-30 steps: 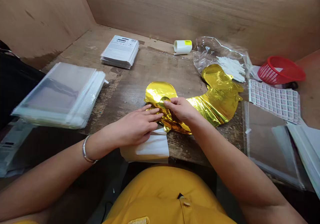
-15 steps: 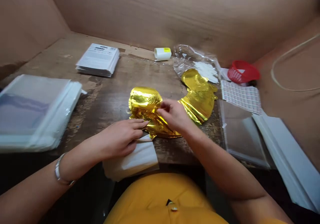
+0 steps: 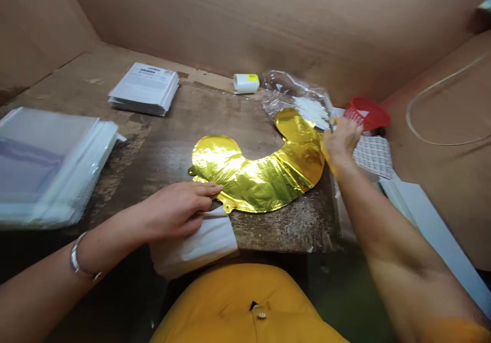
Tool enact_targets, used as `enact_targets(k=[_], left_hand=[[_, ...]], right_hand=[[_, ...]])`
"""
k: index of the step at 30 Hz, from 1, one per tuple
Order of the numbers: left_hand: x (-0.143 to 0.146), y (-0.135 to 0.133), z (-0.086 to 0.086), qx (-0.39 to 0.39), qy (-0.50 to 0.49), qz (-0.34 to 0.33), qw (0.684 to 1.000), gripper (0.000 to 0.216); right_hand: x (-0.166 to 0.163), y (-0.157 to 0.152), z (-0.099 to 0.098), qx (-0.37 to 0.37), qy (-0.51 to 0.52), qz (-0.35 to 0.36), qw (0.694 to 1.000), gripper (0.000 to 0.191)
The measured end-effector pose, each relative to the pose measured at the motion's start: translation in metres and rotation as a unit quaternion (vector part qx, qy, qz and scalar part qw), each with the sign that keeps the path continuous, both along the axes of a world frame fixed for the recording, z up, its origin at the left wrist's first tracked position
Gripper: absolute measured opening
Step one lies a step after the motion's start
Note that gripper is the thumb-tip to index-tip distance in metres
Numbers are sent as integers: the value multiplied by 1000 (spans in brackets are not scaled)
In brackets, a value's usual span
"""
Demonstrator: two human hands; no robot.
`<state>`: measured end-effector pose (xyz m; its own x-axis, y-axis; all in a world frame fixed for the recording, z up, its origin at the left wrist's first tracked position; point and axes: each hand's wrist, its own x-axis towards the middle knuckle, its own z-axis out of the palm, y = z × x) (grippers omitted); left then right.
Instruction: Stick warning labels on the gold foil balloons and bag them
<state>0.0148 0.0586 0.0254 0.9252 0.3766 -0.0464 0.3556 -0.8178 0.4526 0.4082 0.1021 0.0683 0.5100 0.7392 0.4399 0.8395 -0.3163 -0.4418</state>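
Note:
A shiny gold foil balloon [image 3: 264, 179], curved like an arc, lies flat on the wooden table. My left hand [image 3: 180, 207] rests with fingers stretched out, its fingertips on the balloon's lower left edge. Beneath that hand a pale sheet [image 3: 210, 238] sticks out over the table's front edge. My right hand [image 3: 343, 138] is at the balloon's right edge, close to a red plastic basket [image 3: 370, 114]. Its fingers point away from me and are partly hidden, so what they hold, if anything, does not show. Just left of it, a clear bag [image 3: 284, 85] holds white pieces [image 3: 312, 110].
A stack of printed cards [image 3: 143, 87] and a white roll [image 3: 246, 83] with a yellow label lie at the back. Clear plastic sleeves [image 3: 49, 164] are piled at left. A sticker sheet [image 3: 374, 156] and long white card [image 3: 433, 230] lie at right. Wooden panels [image 3: 249, 21] enclose the table.
My right hand has moved right, off the balloon's middle to its right edge. The foil, crumpled and folded before, now lies spread out smoother. My left hand stays at the lower left edge.

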Motion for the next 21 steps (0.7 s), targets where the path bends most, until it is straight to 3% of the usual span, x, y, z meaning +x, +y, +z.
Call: enact_targets(k=[2,4,6,8,12,16,21], left_hand=[[-2,-1,9,-37,-5,7,999,13],[-4,-4,20,-84,-20,31,996,10],[-6,-10,29,-135,-40,57,988,9],[-8,-17,35,-185,-49,80,978,12],[-12,-29,34,-278,-45,141,949,19],[-19,-33,26,-364,-67,252,894,23],[-21,-38,18,-438,-80,308,841,26]], right_hand=[[-44,-21,6,1,-40,128,991,16],[-96,-53,6,-48,-13,277,960,17],[-144,-88,0,-146,49,480,864,29],[-178,-114,-7,-183,102,550,809,31],[-198,-126,-17,-216,184,523,804,8],[-187,-120,-20,-264,256,453,812,14],[-177,-123,-29,-304,310,407,804,24]])
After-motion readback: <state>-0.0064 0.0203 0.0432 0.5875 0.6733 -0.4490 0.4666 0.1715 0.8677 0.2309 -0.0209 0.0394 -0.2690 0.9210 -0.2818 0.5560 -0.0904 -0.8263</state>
